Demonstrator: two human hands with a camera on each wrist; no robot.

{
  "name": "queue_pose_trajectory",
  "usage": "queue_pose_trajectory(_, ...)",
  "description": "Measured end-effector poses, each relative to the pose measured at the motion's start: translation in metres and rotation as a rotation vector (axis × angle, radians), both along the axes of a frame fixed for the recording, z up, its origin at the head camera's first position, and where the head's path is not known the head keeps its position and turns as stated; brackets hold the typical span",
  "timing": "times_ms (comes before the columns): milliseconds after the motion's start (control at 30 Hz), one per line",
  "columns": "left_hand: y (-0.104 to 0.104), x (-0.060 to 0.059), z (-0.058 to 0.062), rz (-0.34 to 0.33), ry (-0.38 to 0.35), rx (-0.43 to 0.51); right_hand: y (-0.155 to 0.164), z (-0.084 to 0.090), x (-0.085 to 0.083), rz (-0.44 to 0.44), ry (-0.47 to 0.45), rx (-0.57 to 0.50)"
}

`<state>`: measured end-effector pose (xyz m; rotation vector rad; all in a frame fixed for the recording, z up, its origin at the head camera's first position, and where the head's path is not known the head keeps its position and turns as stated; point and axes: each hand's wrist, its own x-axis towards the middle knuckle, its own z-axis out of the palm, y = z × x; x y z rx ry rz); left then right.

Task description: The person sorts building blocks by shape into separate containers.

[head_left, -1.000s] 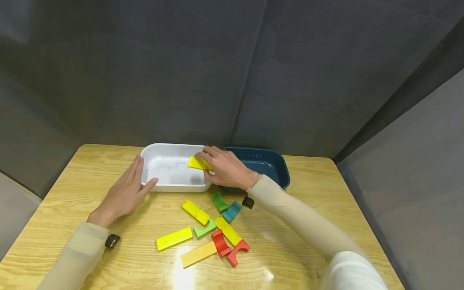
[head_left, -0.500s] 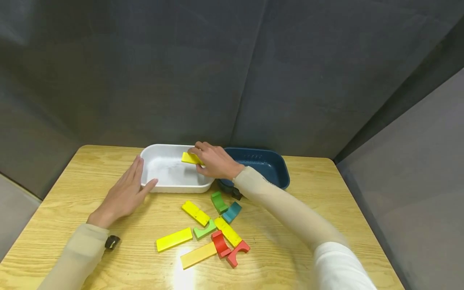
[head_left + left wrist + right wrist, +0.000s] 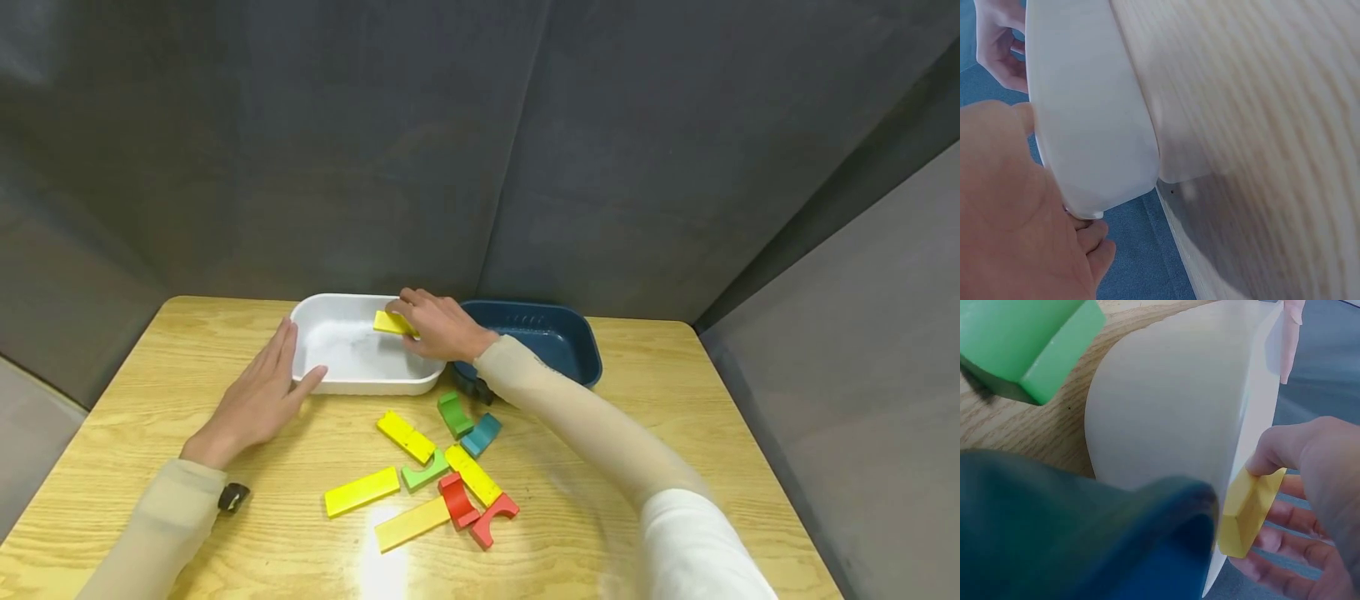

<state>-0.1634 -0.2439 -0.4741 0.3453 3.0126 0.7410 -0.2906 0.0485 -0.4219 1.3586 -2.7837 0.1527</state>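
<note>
While the right hand (image 3: 438, 327) reaches over the far right corner of the white tub (image 3: 330, 379), its thumb and fingers are curled round a flat yellow block (image 3: 393, 322), pinching it by its right end so that most of the block sticks out to the left of the fingertips, above the tub's inside. In the right wrist view the same yellow block (image 3: 1249, 512) sits between the thumb on top and the fingers (image 3: 1285, 512) beneath, just past the tub's pale wall (image 3: 1172, 425). The left hand (image 3: 258, 392) lies flat on the wooden table (image 3: 675, 400) at the tub's left end, fingers straight and close together along the tub's side, thumb spread towards its near left corner; the left wrist view shows the palm (image 3: 1016, 212) touching the tub's rim (image 3: 1085, 125). A dark blue tub (image 3: 558, 342) stands just to the right of the white one, touching it. Nearer on the table lie loose blocks: yellow planks, green pieces, a teal piece and two red arches (image 3: 480, 512).
</note>
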Motion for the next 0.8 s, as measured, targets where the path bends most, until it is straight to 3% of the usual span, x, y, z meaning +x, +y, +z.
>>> queue_pose_trajectory(300, 0.0, 0.002, 0.0, 0.008, -0.007, -0.006, 0.0, -0.004, 0.0, -0.022, -0.011, 0.008)
queue_pose_trajectory(800, 0.0, 0.0, 0.001, 0.0, -0.005, 0.003, 0.011, 0.007, 0.016, -0.044, -0.007, -0.03)
